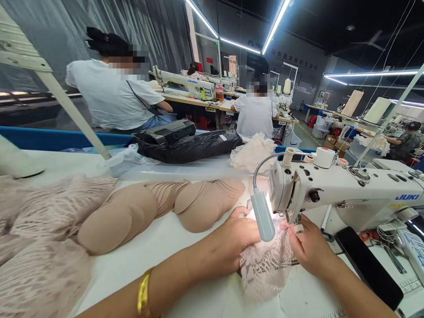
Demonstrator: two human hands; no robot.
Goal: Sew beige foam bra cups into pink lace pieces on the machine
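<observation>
Pale pink lace fabric (pixel 265 265) lies under the head of a white sewing machine (pixel 331 190), lit by a small grey gooseneck lamp (pixel 263 216). My left hand (pixel 240 238), with a gold bracelet at its wrist, grips the lace from the left side; the lamp covers part of its fingers. Close to the needle area, my right hand (pixel 306 240) pinches the lace's right edge. The needle itself is hidden by the machine's parts and the glare. Left of my hands, overlapping beige bra cups (pixel 112 216) are fanned out in rows on the white table (pixel 145 265).
More pink lace pieces (pixel 49 221) are heaped at the left. A black phone (pixel 367 267), scissors and tweezers lie right of my right hand. Behind the table sit a black plastic bag (pixel 192 150) and a dark speaker (pixel 172 131). Co-workers sit at machines beyond.
</observation>
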